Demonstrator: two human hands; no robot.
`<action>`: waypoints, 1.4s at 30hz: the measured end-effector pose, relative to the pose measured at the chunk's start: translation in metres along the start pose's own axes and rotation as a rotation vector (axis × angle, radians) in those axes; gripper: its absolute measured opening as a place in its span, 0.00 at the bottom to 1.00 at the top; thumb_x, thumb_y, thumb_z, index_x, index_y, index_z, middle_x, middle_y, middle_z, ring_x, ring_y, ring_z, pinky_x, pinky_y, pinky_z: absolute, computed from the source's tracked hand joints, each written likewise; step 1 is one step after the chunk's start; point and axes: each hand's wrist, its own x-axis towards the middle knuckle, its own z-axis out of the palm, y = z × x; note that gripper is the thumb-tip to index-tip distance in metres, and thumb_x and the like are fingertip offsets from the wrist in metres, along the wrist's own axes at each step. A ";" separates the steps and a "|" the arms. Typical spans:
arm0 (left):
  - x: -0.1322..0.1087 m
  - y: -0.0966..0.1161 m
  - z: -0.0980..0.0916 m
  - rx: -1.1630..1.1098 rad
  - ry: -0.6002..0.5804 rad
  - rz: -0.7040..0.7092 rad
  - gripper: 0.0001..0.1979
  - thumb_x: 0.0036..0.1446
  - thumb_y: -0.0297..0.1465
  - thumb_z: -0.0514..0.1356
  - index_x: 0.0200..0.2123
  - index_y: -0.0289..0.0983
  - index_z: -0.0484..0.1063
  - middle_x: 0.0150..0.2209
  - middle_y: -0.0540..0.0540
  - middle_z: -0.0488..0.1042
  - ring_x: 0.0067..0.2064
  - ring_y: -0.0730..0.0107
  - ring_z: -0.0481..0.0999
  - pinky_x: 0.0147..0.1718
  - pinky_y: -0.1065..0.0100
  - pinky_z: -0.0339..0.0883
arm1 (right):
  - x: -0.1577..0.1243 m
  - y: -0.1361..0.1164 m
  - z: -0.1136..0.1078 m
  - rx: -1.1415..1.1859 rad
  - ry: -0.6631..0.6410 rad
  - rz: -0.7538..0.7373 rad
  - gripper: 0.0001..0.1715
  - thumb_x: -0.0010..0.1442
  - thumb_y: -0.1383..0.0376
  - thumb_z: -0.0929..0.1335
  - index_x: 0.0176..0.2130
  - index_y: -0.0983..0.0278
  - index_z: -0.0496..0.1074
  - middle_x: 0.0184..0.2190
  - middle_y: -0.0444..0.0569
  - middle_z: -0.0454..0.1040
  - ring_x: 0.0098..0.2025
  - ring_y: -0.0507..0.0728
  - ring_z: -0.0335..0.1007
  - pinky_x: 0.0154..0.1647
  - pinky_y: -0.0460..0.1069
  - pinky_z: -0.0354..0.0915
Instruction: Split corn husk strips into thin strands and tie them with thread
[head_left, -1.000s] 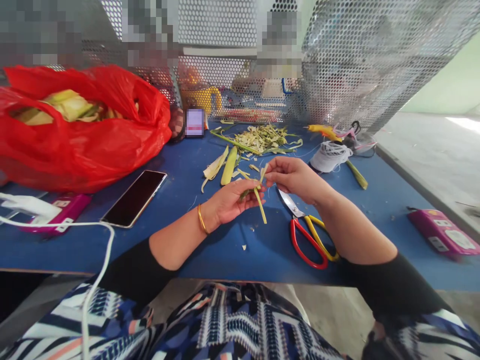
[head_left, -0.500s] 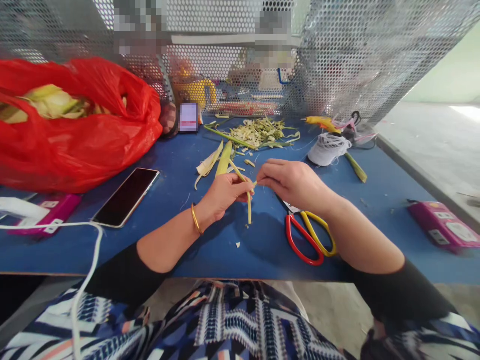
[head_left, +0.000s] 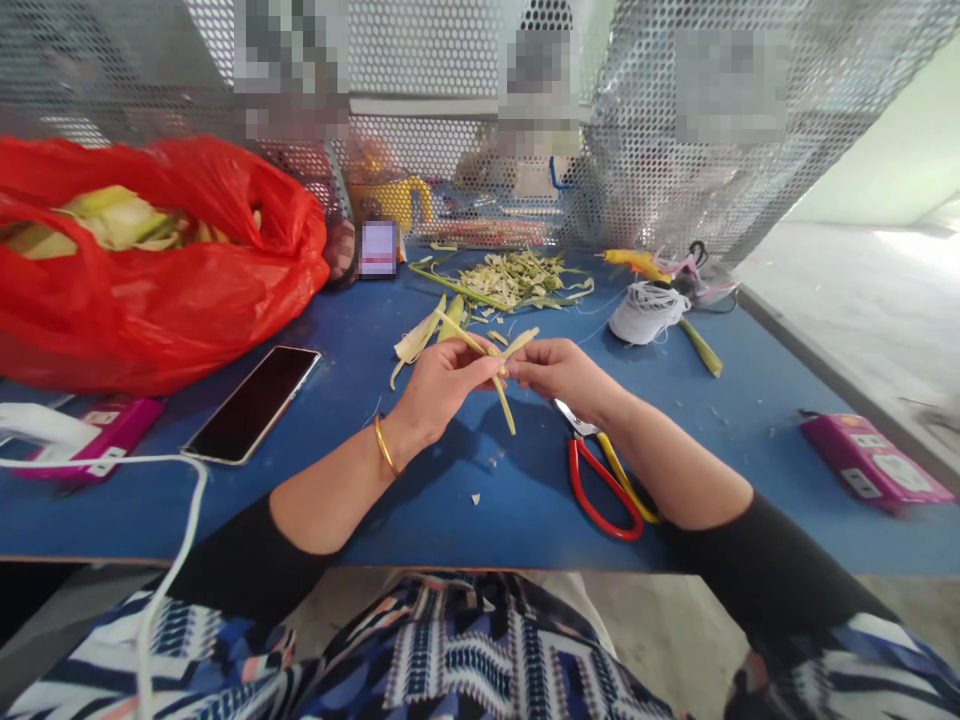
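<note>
My left hand (head_left: 439, 395), with a gold bangle at the wrist, pinches a narrow, pale yellow-green husk strip (head_left: 509, 412) between thumb and fingers. The strip slants across the fingertips, and its lower end hangs free. A wider piece of husk (head_left: 523, 342) sticks up between both hands, crossing the strip. My right hand (head_left: 566, 378) is closed at that crossing, its fingertips touching the husk; exactly what they grip is partly hidden. Scissors (head_left: 576, 480) with one red and one yellow handle lie below my right hand. Loose husk leaves (head_left: 417, 335) lie beyond my left hand.
A red plastic bag (head_left: 247, 290) of husks stands left, near a dark phone (head_left: 255, 405) and a white cable (head_left: 196, 500). Husk scraps (head_left: 514, 280) are heaped ahead. White thread (head_left: 646, 315), a yellow glue gun (head_left: 636, 262) and a purple pack (head_left: 874, 460) sit right. Mesh (head_left: 465, 75) closes the back.
My right hand has come down and closer to my left. The wider husk piece now stands up between the hands, and the strip's upper end points further left.
</note>
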 end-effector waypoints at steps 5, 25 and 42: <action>0.008 -0.006 -0.006 0.136 0.241 0.121 0.02 0.50 0.27 0.66 0.27 0.37 0.76 0.27 0.49 0.78 0.29 0.70 0.78 0.32 0.68 0.75 | -0.010 -0.004 0.015 -0.269 0.137 -0.321 0.12 0.64 0.60 0.66 0.31 0.63 0.73 0.25 0.44 0.71 0.27 0.52 0.62 0.31 0.47 0.60; -0.003 0.012 -0.008 0.209 -0.441 -0.110 0.06 0.46 0.29 0.69 0.29 0.37 0.75 0.24 0.52 0.78 0.26 0.73 0.77 0.32 0.69 0.74 | -0.007 -0.008 -0.020 -0.424 0.027 -0.539 0.11 0.64 0.65 0.66 0.31 0.63 0.75 0.29 0.47 0.75 0.32 0.54 0.69 0.36 0.47 0.62; 0.009 -0.002 -0.017 0.556 0.070 0.227 0.05 0.46 0.24 0.68 0.25 0.40 0.78 0.23 0.49 0.77 0.26 0.64 0.76 0.27 0.65 0.70 | -0.024 -0.010 0.014 -0.821 0.162 -0.592 0.13 0.65 0.71 0.61 0.37 0.63 0.74 0.33 0.50 0.72 0.31 0.55 0.66 0.32 0.48 0.59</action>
